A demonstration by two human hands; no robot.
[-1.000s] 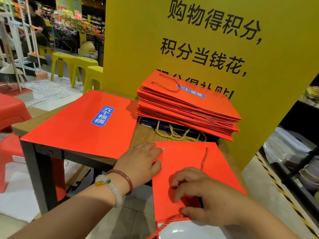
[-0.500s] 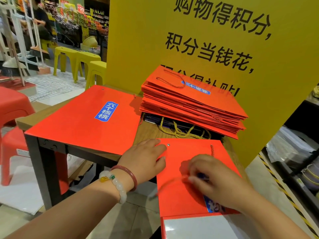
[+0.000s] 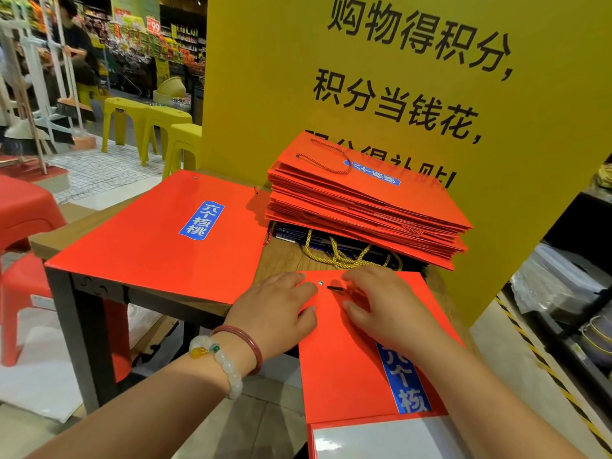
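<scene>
A flat red paper bag (image 3: 347, 376) with a blue label lies at the table's near edge and overhangs it toward me. Near its top edge is a small metal eyelet (image 3: 320, 282). My left hand (image 3: 275, 313) rests flat on the bag's left top corner, fingertips close to the eyelet. My right hand (image 3: 387, 309) pinches a red cord by its black tip (image 3: 334, 287), which points at the eyelet from the right. The rest of the cord is hidden under that hand.
A tall stack of red bags (image 3: 364, 207) sits behind on the wooden table (image 3: 284, 256), over dark bags with gold cords (image 3: 337, 253). Another red bag (image 3: 159, 240) lies flat to the left. A yellow sign (image 3: 298, 77) stands behind; red stools (image 3: 23, 210) at left, a shelf (image 3: 579, 293) at right.
My right hand has moved up the bag from its lower part to the eyelet, bringing the cord's tip with it. The blue label is now uncovered. My left hand stayed put.
</scene>
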